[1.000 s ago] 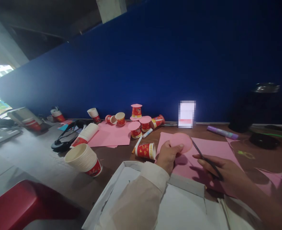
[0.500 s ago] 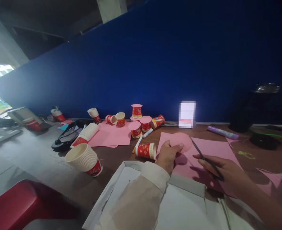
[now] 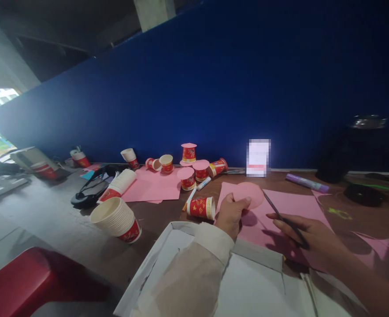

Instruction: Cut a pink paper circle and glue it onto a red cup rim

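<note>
My left hand (image 3: 232, 213) pinches a round piece of pink paper (image 3: 251, 194) between thumb and fingers. In my right hand (image 3: 295, 226) are dark scissors (image 3: 285, 219), their blades pointing up and left at the right rim of the paper circle. Whether the blades are parted I cannot tell. Beneath both hands lies a larger pink sheet (image 3: 300, 204). A red and gold paper cup (image 3: 201, 208) rests on its side just left of my left hand.
An open white cardboard box (image 3: 253, 281) sits under my forearms. Behind are several red cups, some topped with pink discs (image 3: 185, 173). Cup stacks (image 3: 115, 215) stand left, near a black headset (image 3: 82, 200). A lit screen (image 3: 258, 158) and a purple tube (image 3: 307, 183) are at the back.
The paper circle and my left fingertips have shifted very slightly left. The scissor tips have moved a touch with the paper's edge; otherwise the scene looks the same.
</note>
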`<state>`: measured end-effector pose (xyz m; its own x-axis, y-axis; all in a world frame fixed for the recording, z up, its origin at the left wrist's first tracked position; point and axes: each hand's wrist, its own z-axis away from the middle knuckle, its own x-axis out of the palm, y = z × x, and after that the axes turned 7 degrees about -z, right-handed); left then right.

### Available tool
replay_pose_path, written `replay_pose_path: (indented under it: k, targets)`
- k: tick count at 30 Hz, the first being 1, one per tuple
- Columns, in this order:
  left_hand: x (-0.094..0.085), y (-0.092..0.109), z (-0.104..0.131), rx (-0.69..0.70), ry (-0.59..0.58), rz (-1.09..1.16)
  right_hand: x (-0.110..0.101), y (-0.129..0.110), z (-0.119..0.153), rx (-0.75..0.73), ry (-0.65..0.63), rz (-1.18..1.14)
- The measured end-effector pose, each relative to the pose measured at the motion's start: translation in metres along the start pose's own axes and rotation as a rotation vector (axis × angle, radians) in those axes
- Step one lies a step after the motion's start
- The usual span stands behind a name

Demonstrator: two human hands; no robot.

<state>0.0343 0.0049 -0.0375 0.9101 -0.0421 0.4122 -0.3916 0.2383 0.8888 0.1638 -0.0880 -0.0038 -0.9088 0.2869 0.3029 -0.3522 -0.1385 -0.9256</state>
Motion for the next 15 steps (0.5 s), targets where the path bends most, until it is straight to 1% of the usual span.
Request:
replay_pose_path:
  k: [4,7,11,15]
  targets:
    - [0.0004,0.0002,0.0003,0.010,0.002,0.015,0.0007,-0.0006,0.0012,-0.002,0.010,-0.011]
    - [0.0009,0.0007,0.0008,0.004,0.027,0.010,0.0012,-0.0015,0.0012,0.019,0.031,-0.015]
    - [0.0011,0.0023,0.0026,-0.001,0.049,0.018,0.0019,-0.0033,0.0013,0.033,0.014,-0.023]
    - [0.0013,0.0032,0.0047,-0.002,0.039,0.045,0.0025,-0.0043,0.0023,0.037,0.014,0.019]
